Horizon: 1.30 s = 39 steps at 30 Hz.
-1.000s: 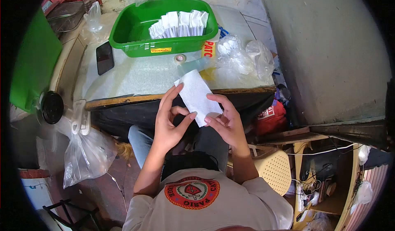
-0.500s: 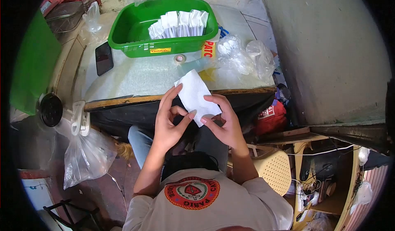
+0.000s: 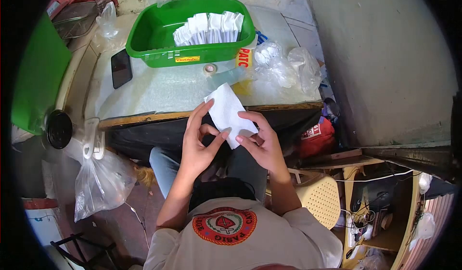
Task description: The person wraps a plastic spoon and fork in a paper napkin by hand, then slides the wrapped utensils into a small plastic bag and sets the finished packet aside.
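Your left hand (image 3: pixel 199 142) and right hand (image 3: pixel 260 142) pinch one white tissue (image 3: pixel 227 112) — fingers closed on its edges; one green basin (image 3: pixel 144 32) sits beyond.

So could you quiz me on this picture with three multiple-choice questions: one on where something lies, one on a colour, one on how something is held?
1. Where is the phone?
A. on the table left of the basin
B. inside the basin
C. on the person's lap

2. What colour is the basin holding the folded white papers?
A. blue
B. green
C. red

3. How is the white paper sheet held?
A. lying flat, untouched
B. in the left hand only
C. between both hands

Answers:
1 A, it lies dark on the table beside the basin's left end.
2 B, its walls are bright green.
3 C, the left hand and right hand both touch it with their fingers.
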Each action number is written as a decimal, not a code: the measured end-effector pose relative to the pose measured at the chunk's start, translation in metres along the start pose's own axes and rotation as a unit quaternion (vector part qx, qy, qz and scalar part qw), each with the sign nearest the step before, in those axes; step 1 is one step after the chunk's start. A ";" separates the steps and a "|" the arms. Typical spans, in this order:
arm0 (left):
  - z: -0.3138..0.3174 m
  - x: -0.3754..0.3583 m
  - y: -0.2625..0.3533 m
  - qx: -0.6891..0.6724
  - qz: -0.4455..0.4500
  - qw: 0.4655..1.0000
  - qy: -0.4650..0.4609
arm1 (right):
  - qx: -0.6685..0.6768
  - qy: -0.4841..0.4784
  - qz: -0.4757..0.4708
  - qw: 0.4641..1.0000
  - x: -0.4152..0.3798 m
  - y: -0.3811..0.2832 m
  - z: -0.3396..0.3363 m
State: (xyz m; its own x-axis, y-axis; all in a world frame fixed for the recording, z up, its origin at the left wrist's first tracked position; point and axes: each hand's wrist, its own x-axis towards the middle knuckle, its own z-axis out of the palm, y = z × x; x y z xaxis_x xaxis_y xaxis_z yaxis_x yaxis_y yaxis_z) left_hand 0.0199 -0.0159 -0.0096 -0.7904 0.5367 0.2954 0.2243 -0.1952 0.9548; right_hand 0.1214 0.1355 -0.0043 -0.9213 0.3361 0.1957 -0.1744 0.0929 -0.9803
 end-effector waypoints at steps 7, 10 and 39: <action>-0.001 0.000 -0.002 0.017 -0.011 1.000 0.011 | 0.060 -0.035 0.041 0.997 0.001 -0.007 -0.003; -0.003 0.002 -0.004 -0.001 -0.013 1.000 0.019 | 0.067 -0.048 0.037 0.996 0.000 -0.010 -0.004; 0.001 0.004 -0.010 -0.051 0.014 0.998 0.042 | 0.108 -0.019 0.012 0.994 0.002 0.006 -0.009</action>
State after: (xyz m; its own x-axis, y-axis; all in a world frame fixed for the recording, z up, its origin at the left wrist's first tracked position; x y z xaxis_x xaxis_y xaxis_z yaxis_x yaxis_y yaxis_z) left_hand 0.0149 -0.0105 -0.0175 -0.8303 0.4605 0.3139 0.1907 -0.2946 0.9364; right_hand 0.1219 0.1453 -0.0099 -0.9377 0.2997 0.1759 -0.2197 -0.1192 -0.9683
